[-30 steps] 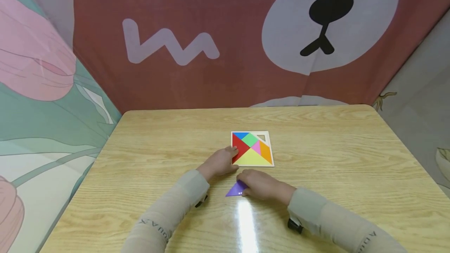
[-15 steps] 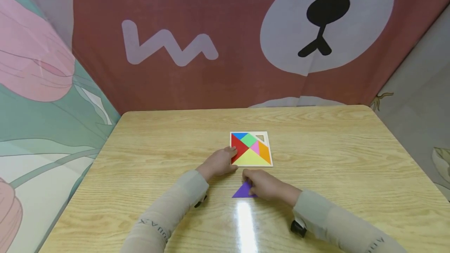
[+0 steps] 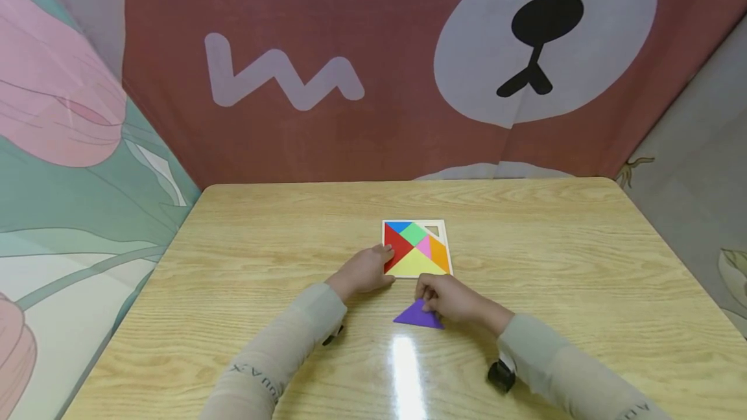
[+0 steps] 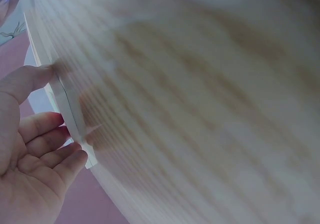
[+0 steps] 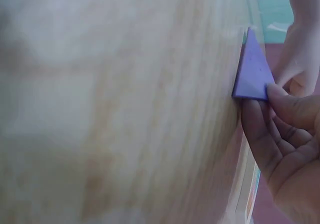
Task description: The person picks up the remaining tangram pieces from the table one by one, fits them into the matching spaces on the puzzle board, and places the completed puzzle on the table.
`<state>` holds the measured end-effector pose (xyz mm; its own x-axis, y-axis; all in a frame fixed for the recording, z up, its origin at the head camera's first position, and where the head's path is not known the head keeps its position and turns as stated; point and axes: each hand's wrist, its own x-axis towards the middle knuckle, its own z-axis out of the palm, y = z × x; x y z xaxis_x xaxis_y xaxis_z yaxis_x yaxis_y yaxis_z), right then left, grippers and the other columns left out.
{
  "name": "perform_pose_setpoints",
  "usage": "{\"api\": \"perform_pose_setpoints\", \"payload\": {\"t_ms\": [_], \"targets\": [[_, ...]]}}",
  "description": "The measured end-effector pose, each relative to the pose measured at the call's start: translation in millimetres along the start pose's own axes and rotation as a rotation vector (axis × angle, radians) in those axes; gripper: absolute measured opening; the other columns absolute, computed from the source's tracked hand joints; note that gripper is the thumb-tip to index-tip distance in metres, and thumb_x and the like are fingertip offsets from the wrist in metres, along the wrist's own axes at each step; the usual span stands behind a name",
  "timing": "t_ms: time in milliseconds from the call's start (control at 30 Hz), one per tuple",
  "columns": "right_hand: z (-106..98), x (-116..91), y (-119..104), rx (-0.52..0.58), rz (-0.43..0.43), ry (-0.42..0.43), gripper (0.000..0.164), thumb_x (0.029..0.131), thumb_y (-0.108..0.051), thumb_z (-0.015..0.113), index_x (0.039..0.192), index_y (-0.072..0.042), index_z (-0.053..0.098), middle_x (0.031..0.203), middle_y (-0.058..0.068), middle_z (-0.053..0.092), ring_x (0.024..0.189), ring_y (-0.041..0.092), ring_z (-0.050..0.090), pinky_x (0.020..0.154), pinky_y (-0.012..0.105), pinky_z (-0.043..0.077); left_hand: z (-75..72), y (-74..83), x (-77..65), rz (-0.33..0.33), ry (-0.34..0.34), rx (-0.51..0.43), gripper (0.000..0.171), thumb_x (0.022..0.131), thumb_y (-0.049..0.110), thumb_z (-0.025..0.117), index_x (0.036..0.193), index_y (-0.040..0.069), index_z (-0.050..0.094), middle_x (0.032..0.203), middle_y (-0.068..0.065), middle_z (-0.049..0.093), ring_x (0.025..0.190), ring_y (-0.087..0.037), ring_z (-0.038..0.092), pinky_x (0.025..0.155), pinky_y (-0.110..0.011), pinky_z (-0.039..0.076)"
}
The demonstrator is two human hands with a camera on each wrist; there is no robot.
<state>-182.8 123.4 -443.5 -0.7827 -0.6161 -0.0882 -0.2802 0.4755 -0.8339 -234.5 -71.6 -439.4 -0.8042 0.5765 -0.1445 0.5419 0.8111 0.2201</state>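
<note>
In the head view a white square tangram tray [image 3: 448, 253] lies on the table, with red, blue, green, pink, orange and yellow pieces in it. My left hand [image 3: 363, 269] holds the tray's near left corner, thumb at the near edge and fingers reaching onto the red piece [image 3: 397, 248]. In the left wrist view, thumb and bent fingertips touch the tray's edge [image 4: 69, 101]. Just in front of the tray, my right hand [image 3: 452, 297] pinches a purple triangular tangram piece [image 3: 417, 316] between thumb and fingers. The right wrist view shows that piece [image 5: 253, 74] tilted near the tabletop.
The wooden table [image 3: 280, 225] extends around both hands. Behind it hangs a reddish-brown cloth [image 3: 303, 141] with a bear print. A small triangular opening [image 3: 432, 231] shows at the tray's far right corner. Light glares off the table [image 3: 407, 374] near the front.
My right hand has moved a little right and toward the tray, with the purple piece turning in its fingers and showing more of its face. The left hand stays on the tray.
</note>
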Motion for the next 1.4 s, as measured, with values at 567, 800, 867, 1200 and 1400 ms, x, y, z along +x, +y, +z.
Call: {"api": "perform_pose_setpoints", "payload": {"t_ms": [567,800,867,1200,1400], "targets": [[-28,7,15,0.186,0.055,0.133,0.011,0.078,0.012,0.051,0.083,0.004,0.047,0.07,0.008,0.051,0.061,0.017,0.054,0.052,0.03,0.05,-0.7,-1.0,0.6,0.001,-0.03,0.013,0.059,0.081,0.032,0.058,0.127,0.0,0.041,0.13,-0.011,0.04,0.12,-0.022,0.034,0.097,-0.029,0.028],[-40,10,18,0.206,0.078,0.199,0.01,0.079,0.011,0.051,0.086,0.006,0.046,0.073,0.01,0.051,0.064,0.018,0.053,0.054,0.031,0.05,0.3,-1.9,1.2,0.008,-0.024,0.02,0.059,0.08,0.033,0.059,0.126,0.0,0.042,0.129,-0.011,0.041,0.12,-0.022,0.035,0.097,-0.028,0.029],[-44,12,19,0.203,0.084,0.221,0.01,0.079,0.01,0.051,0.086,0.006,0.046,0.073,0.01,0.051,0.063,0.018,0.052,0.054,0.031,0.05,0.3,-1.8,1.2,0.01,-0.023,0.025,0.059,0.08,0.033,0.058,0.127,0.001,0.042,0.129,-0.011,0.041,0.12,-0.022,0.035,0.097,-0.028,0.029],[-59,23,22,0.181,0.103,0.317,0.011,0.081,0.008,0.051,0.089,0.006,0.046,0.076,0.012,0.051,0.065,0.019,0.053,0.057,0.029,0.05,-2.8,-0.7,-0.6,0.019,-0.02,0.023,0.059,0.08,0.033,0.058,0.127,0.0,0.041,0.13,-0.011,0.039,0.12,-0.022,0.034,0.097,-0.028,0.029],[-67,31,26,0.156,0.139,0.394,0.012,0.081,0.007,0.052,0.091,0.007,0.046,0.077,0.012,0.05,0.067,0.018,0.051,0.057,0.028,0.05,-2.0,-1.3,-0.6,0.019,-0.023,0.015,0.059,0.081,0.033,0.058,0.127,0.001,0.041,0.13,-0.011,0.04,0.12,-0.022,0.035,0.097,-0.028,0.029]]}}
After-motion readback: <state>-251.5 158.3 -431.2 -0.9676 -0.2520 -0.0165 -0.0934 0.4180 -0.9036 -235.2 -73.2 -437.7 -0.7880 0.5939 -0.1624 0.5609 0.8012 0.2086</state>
